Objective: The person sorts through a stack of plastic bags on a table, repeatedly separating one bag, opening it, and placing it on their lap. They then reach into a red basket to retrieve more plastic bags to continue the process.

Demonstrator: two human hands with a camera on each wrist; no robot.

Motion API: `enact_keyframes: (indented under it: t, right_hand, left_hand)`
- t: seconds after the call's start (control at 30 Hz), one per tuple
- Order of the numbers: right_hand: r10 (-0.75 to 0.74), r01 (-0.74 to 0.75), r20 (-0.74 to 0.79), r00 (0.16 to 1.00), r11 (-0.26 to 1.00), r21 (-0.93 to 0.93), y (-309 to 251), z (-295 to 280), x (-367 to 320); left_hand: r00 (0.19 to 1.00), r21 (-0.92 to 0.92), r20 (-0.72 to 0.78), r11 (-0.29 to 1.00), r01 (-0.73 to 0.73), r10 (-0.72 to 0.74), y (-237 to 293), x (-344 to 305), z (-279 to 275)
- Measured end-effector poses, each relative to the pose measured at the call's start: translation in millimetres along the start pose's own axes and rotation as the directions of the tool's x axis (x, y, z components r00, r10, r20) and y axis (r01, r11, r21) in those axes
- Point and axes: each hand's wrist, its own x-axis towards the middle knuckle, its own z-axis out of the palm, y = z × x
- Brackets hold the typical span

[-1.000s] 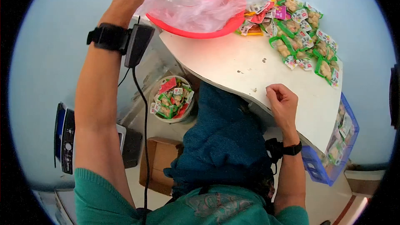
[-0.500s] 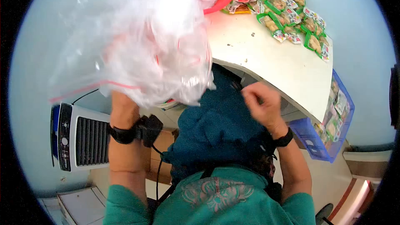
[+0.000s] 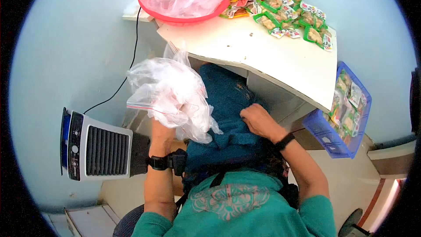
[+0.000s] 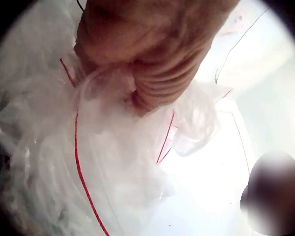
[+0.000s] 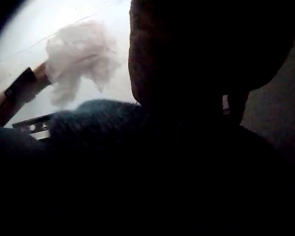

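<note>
Several clear bags (image 3: 175,92) fill the left hand (image 4: 152,49).

Ahead of the left fingers (image 4: 160,83), the bunched plastic bags (image 3: 175,94) bulge outward and block the straight way to the near edge of the surface (image 3: 250,46). Leftward there is open air as far as the black cord (image 3: 118,88) by the wall; the air cooler (image 3: 107,151) stands lower on that side. Between the bags and the right fingers (image 3: 247,114) runs a gap over the blue cloth (image 3: 230,103). Forward of the right fingers, the surface's edge bars a low path; above it a hand could pass until the packets (image 3: 285,11) and, further left, the red basket (image 3: 193,21). Rightward, the blue crate (image 3: 329,142) obstructs.
</note>
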Motion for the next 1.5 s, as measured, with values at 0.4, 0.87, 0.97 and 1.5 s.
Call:
enact_keyframes:
  t: [0.4, 0.87, 0.97, 1.5]
  right_hand:
    - [-0.115, 0.132, -0.067, 0.991, 0.921, 0.367, -115, -56, -78]
    - [0.058, -0.103, 0.105, 0.993, 0.859, 0.501, -64, -35, -10]
    - [0.203, -0.172, -0.092, 0.975, 0.948, 0.269, -39, -12, 5]
    - [0.317, -0.386, 0.306, 0.898, 0.9, 0.202, 32, 109, 110]
  left_hand:
    - [0.943, -0.103, 0.319, 0.992, -0.066, 0.096, 11, 1, 48]
    - [0.684, 0.615, 0.619, 0.78, -0.116, -0.386, -52, -35, 165]
    - [0.688, 0.592, 0.639, 0.791, -0.156, -0.343, -65, -32, 172]
    - [0.59, 0.725, 0.609, 0.674, -0.142, -0.53, -143, -15, 204]
